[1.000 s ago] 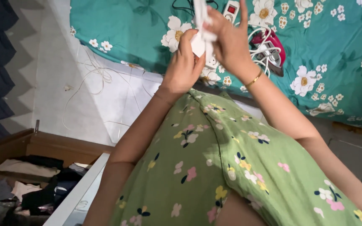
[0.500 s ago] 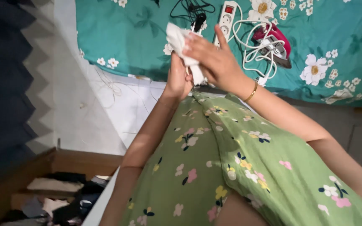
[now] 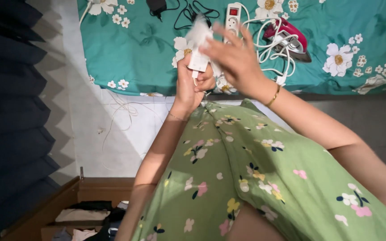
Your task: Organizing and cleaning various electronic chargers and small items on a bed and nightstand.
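Note:
My left hand point(image 3: 192, 84) grips the neck of a green floral garment point(image 3: 246, 169) together with a white hanger-like piece point(image 3: 199, 62) that sticks up from it. My right hand point(image 3: 237, 58) is blurred, with fingers spread, touching the top of the white piece and the cloth beside it. The garment hangs down from both hands toward me and fills the lower half of the view.
A teal floral bedsheet point(image 3: 130, 49) lies ahead, carrying a white power strip point(image 3: 233, 13), a pink iron point(image 3: 287, 38) with tangled white cord and a black adapter point(image 3: 156, 5). A wooden box with folded clothes point(image 3: 81, 216) sits lower left. Dark fabric point(image 3: 10, 111) hangs left.
The view has tilted so the bed's iron and power strip show more fully. My right hand has slid from gripping the white piece to spread fingers at its top.

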